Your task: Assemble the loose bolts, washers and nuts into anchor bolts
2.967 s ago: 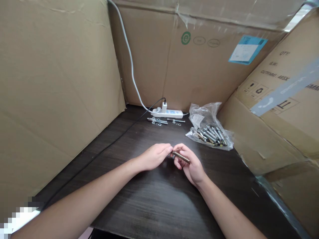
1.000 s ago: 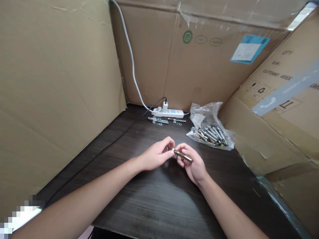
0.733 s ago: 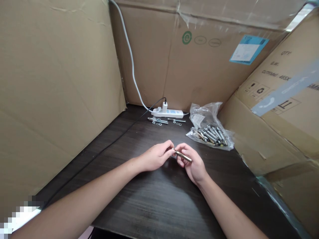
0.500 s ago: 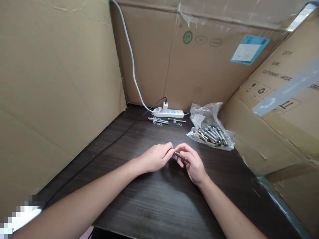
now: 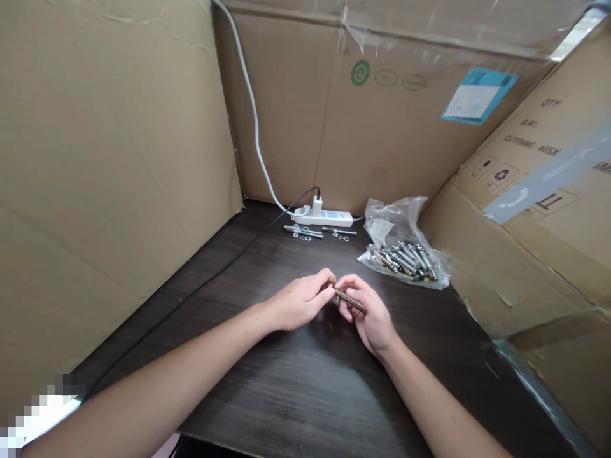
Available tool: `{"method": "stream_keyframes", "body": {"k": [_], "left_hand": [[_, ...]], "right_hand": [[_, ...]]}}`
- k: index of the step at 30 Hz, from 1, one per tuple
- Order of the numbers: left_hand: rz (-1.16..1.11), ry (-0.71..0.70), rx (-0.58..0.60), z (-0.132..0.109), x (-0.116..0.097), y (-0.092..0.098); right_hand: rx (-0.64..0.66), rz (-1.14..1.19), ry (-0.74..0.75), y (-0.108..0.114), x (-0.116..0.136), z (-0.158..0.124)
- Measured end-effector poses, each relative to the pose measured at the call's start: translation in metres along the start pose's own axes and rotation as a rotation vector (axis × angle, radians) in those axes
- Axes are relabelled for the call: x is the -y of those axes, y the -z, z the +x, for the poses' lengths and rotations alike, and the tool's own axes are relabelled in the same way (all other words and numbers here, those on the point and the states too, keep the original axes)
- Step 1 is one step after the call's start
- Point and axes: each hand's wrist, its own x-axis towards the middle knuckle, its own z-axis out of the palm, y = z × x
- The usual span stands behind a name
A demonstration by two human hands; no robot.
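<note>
Between my two hands, just above the dark table, is a metal expansion bolt (image 5: 351, 301), tilted down to the right. My right hand (image 5: 375, 318) is closed around its sleeve, the thumb lying along the top. The thumb and index finger of my left hand (image 5: 300, 300) pinch at the bolt's left end. Those fingertips hide the end, so I cannot tell whether a nut or washer is there. Farther back lie loose bolts (image 5: 305, 232) with several small washers and nuts (image 5: 305, 238). Another long bolt (image 5: 340, 231) lies to their right, with small rings in front of it.
A clear plastic bag (image 5: 405, 245) with several expansion bolts in it lies at the back right. A white power strip (image 5: 329, 218) with a plugged-in charger stands against the rear cardboard (image 5: 286, 114). A black cable (image 5: 200, 284) crosses the table's left side. Cardboard walls enclose both sides.
My left thumb and index finger have shifted slightly at the bolt's end. More of the sleeve shows past my right fingers. The other things have stayed in place.
</note>
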Motion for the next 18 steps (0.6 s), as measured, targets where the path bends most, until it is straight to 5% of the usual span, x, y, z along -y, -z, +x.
{"method": "stream_keyframes", "body": {"k": [18], "left_hand": [[-0.052,-0.032,0.078,0.0049,0.0076,-0.0032]], "right_hand": [[0.010,0.095,-0.065,-0.0014,0.0014,-0.0016]]}}
